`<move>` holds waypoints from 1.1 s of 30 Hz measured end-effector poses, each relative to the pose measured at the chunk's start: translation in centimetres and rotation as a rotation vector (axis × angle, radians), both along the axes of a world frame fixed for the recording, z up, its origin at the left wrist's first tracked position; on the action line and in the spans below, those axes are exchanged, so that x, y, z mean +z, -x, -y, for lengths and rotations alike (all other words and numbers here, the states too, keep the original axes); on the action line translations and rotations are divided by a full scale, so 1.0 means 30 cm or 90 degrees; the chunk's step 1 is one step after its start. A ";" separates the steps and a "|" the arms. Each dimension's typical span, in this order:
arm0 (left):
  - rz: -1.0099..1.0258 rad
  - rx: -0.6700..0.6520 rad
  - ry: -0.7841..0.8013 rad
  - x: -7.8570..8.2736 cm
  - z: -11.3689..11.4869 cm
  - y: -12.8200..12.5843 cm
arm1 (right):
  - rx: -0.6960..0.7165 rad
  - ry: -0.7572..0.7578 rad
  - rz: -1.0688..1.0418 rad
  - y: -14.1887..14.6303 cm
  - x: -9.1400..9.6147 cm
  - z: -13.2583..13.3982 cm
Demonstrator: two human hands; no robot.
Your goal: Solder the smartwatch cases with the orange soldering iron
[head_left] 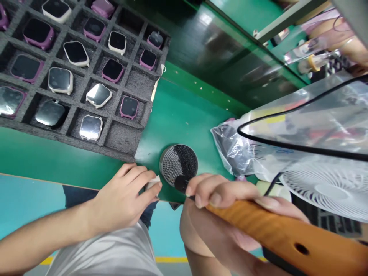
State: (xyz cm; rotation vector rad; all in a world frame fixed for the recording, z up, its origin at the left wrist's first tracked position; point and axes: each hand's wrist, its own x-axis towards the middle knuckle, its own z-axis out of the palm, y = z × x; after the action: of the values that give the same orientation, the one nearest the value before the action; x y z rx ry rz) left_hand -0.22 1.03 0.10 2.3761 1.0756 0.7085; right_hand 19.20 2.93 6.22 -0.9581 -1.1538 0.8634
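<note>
My left hand (126,193) is closed on a small white watch case (152,183) at the near edge of the green bench (178,115). My right hand (227,199) grips an orange-handled electric screwdriver (287,234), whose dark tip end sits close beside the white case. Just beyond both hands stands a round metal dish (178,165) with a perforated bottom, half covered by tiny dark screws. A grey foam tray (123,138) at the upper left holds several smartwatch bodies, pink and white, in square cells.
A clear plastic bag (258,149) with parts lies to the right, crossed by a black cable (287,143). A white desk fan (330,188) sits at the right edge. A metal rail and other gear lie at the upper right.
</note>
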 end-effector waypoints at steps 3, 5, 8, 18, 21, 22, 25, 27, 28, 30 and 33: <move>0.010 -0.013 -0.005 -0.004 0.002 0.004 | -0.015 -0.007 -0.005 0.006 0.005 0.027; 0.009 -0.008 -0.004 -0.004 0.001 0.005 | -0.008 0.008 -0.024 0.013 0.000 0.039; 0.008 -0.007 -0.004 -0.004 -0.003 0.003 | 0.013 0.032 -0.052 0.019 -0.009 0.043; 0.017 -0.002 0.015 0.000 -0.008 -0.003 | 0.020 0.000 0.005 0.033 -0.012 0.031; 0.018 0.005 0.016 0.003 -0.010 -0.004 | 0.096 0.046 0.070 0.002 -0.005 0.032; 0.019 0.007 0.015 0.004 -0.011 -0.004 | 0.139 0.079 0.098 -0.013 0.001 0.030; 0.023 0.009 0.008 0.004 -0.013 -0.004 | 0.215 0.152 0.149 -0.050 0.019 0.018; 0.026 0.010 0.003 0.003 -0.013 -0.005 | 0.218 0.169 0.157 -0.056 0.027 0.009; 0.028 0.010 0.003 0.002 -0.013 -0.005 | 0.218 0.173 0.160 -0.053 0.030 0.006; 0.031 0.012 0.003 0.001 -0.014 -0.005 | 0.218 0.176 0.162 -0.036 0.036 0.004; 0.031 0.013 0.001 0.000 -0.015 -0.005 | 0.191 0.146 0.122 0.007 0.044 0.009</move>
State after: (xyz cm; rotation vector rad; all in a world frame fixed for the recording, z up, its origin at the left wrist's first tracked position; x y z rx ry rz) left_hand -0.07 1.47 0.10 2.3371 1.0817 0.7694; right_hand 19.00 2.67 7.53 -1.0887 -1.4085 1.1848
